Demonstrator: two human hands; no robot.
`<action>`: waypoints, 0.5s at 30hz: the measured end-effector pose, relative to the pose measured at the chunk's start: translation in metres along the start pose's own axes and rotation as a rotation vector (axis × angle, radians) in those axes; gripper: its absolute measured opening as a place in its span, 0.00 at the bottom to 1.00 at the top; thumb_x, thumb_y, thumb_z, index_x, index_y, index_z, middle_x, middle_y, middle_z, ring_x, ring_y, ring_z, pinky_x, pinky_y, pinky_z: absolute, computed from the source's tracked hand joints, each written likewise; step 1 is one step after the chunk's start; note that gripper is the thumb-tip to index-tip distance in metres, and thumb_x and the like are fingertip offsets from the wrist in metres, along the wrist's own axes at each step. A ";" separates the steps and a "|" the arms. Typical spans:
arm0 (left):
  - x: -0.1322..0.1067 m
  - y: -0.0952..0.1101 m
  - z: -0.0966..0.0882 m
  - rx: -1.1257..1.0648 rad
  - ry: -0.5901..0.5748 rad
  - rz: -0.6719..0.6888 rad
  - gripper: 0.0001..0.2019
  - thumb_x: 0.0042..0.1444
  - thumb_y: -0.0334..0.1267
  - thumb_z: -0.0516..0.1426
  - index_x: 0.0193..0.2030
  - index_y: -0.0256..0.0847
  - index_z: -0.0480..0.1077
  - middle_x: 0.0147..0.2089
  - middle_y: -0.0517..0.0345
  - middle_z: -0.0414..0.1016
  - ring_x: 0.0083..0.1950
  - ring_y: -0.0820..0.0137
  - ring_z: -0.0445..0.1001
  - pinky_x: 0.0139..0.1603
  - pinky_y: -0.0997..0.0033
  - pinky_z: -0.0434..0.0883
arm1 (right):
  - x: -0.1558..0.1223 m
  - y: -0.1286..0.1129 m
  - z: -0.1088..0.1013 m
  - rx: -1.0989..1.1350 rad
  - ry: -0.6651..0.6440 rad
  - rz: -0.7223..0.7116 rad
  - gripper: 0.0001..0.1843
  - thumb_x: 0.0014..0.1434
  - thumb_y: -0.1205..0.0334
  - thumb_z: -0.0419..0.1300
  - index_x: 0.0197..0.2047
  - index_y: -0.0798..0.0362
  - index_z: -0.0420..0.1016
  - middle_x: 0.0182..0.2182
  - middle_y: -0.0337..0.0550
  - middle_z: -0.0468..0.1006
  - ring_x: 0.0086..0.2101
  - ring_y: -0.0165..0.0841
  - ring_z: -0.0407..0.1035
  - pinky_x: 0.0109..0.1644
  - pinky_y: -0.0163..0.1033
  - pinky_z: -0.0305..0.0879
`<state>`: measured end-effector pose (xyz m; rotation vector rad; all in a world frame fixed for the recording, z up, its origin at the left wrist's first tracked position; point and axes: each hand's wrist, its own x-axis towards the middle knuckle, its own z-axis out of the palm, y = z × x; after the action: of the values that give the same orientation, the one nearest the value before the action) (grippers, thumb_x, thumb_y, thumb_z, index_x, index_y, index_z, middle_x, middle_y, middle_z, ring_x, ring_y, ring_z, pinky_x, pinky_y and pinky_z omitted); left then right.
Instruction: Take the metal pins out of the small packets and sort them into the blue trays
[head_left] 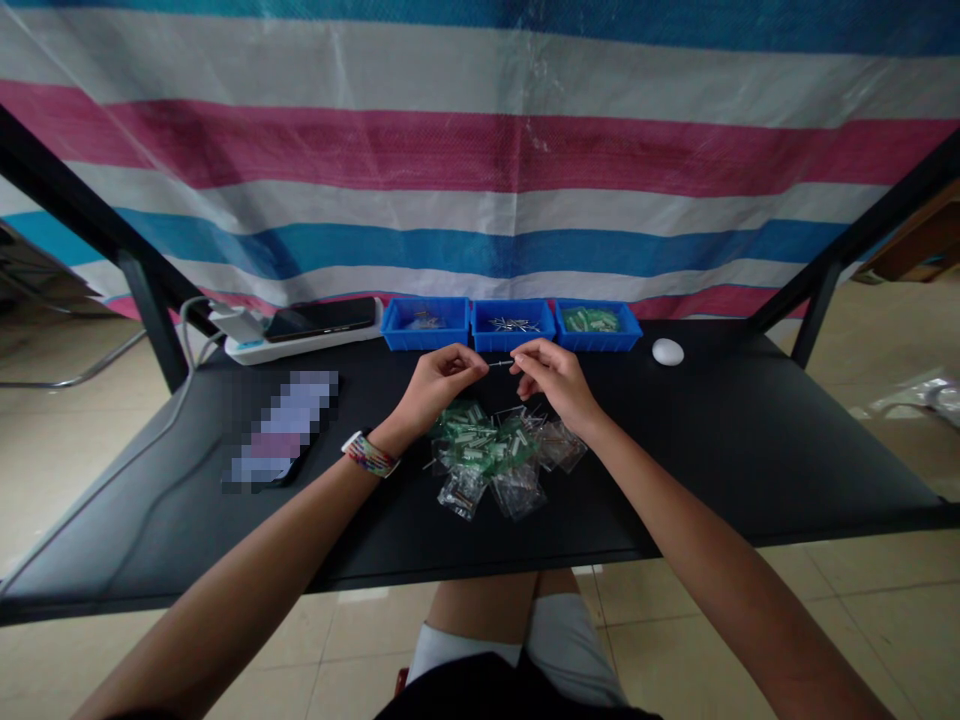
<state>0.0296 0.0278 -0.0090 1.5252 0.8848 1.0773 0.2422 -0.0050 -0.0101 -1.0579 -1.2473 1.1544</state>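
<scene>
My left hand [448, 378] and my right hand [556, 378] are held up in front of the blue bins, fingertips close together. Between them runs a thin silver metal pin [500, 363], its ends pinched by the fingers of each hand. Below, on the black table, lies a loose pile of small green bags [472, 440] with white pieces in them. Mixed with the pile are clear plastic bags [517, 492] and several thin metal pins [523, 412]. A woven wristband circles my left wrist.
Along the back stand a blue bin [425, 340] with small clear bags, one [514, 342] with metal pins, and one [600, 342] with green bags. A power strip [307, 346] bears a dark phone; another phone [285, 430] lies left. A white mouse [667, 351] sits right.
</scene>
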 end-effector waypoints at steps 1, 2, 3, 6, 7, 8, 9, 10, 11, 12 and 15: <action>0.000 0.000 0.000 -0.003 -0.004 0.002 0.15 0.53 0.48 0.71 0.35 0.39 0.78 0.37 0.56 0.80 0.39 0.68 0.75 0.44 0.68 0.70 | 0.000 0.000 0.001 0.007 -0.008 0.004 0.21 0.56 0.42 0.71 0.41 0.50 0.78 0.33 0.38 0.81 0.23 0.27 0.73 0.26 0.33 0.73; 0.000 -0.001 0.000 -0.003 -0.006 0.007 0.15 0.53 0.48 0.71 0.35 0.39 0.78 0.37 0.56 0.80 0.39 0.68 0.75 0.45 0.68 0.70 | -0.001 0.000 0.002 0.014 -0.013 0.008 0.21 0.56 0.42 0.72 0.40 0.50 0.77 0.33 0.38 0.81 0.23 0.27 0.73 0.26 0.33 0.73; 0.000 -0.001 0.000 -0.001 -0.010 0.010 0.15 0.53 0.47 0.71 0.36 0.39 0.78 0.37 0.56 0.79 0.39 0.68 0.76 0.45 0.67 0.70 | -0.001 -0.001 0.003 0.020 -0.019 0.012 0.21 0.55 0.42 0.72 0.39 0.50 0.77 0.33 0.38 0.81 0.23 0.27 0.73 0.26 0.33 0.73; 0.000 -0.003 0.000 0.018 -0.016 0.020 0.15 0.52 0.48 0.71 0.36 0.39 0.76 0.37 0.55 0.79 0.40 0.67 0.76 0.45 0.67 0.71 | -0.002 0.000 0.006 0.032 -0.037 0.025 0.21 0.52 0.44 0.74 0.37 0.50 0.77 0.32 0.38 0.80 0.24 0.28 0.72 0.27 0.34 0.74; 0.000 -0.003 0.000 0.023 -0.016 0.025 0.15 0.52 0.47 0.71 0.36 0.39 0.76 0.38 0.55 0.79 0.40 0.67 0.76 0.45 0.66 0.72 | -0.002 0.001 0.007 0.028 -0.041 0.024 0.21 0.51 0.44 0.75 0.37 0.50 0.77 0.31 0.37 0.80 0.24 0.28 0.72 0.27 0.35 0.74; 0.001 -0.003 0.000 0.026 -0.014 0.035 0.15 0.52 0.46 0.71 0.37 0.39 0.75 0.39 0.55 0.79 0.41 0.66 0.77 0.46 0.66 0.72 | -0.001 0.000 0.006 0.019 -0.039 0.013 0.20 0.51 0.45 0.75 0.37 0.50 0.77 0.30 0.37 0.79 0.24 0.28 0.72 0.27 0.35 0.73; 0.001 -0.003 0.000 0.029 -0.010 0.050 0.15 0.51 0.45 0.71 0.39 0.40 0.75 0.41 0.55 0.79 0.43 0.66 0.77 0.47 0.66 0.73 | 0.000 -0.001 0.005 0.001 -0.025 -0.011 0.19 0.52 0.46 0.75 0.36 0.50 0.77 0.29 0.36 0.78 0.24 0.29 0.72 0.27 0.36 0.73; 0.001 -0.002 0.000 0.032 -0.005 0.068 0.16 0.51 0.43 0.72 0.41 0.40 0.74 0.43 0.54 0.79 0.45 0.65 0.78 0.49 0.66 0.73 | 0.002 -0.002 0.003 -0.026 0.006 -0.053 0.18 0.54 0.46 0.74 0.36 0.50 0.77 0.28 0.36 0.77 0.24 0.29 0.72 0.28 0.36 0.73; 0.001 -0.002 -0.001 0.036 -0.003 0.084 0.17 0.50 0.42 0.72 0.43 0.41 0.74 0.45 0.54 0.79 0.47 0.65 0.78 0.50 0.65 0.73 | 0.005 -0.005 -0.001 -0.062 0.056 -0.113 0.17 0.56 0.47 0.73 0.37 0.50 0.77 0.28 0.36 0.76 0.24 0.30 0.72 0.29 0.37 0.73; 0.001 -0.001 -0.001 0.042 -0.003 0.095 0.17 0.50 0.41 0.71 0.44 0.41 0.74 0.47 0.53 0.80 0.49 0.64 0.78 0.52 0.65 0.73 | 0.009 -0.009 -0.007 -0.103 0.122 -0.188 0.15 0.58 0.48 0.71 0.37 0.49 0.76 0.29 0.37 0.76 0.25 0.30 0.72 0.30 0.38 0.73; 0.001 0.001 -0.002 0.062 -0.025 0.087 0.14 0.55 0.40 0.67 0.47 0.41 0.74 0.49 0.51 0.80 0.53 0.62 0.78 0.55 0.62 0.73 | 0.024 -0.020 -0.028 -0.239 0.369 -0.442 0.10 0.66 0.52 0.67 0.41 0.48 0.75 0.32 0.40 0.77 0.27 0.31 0.73 0.32 0.39 0.71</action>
<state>0.0283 0.0287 -0.0082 1.6380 0.8484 1.0992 0.2713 0.0170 0.0119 -1.0421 -1.2556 0.4580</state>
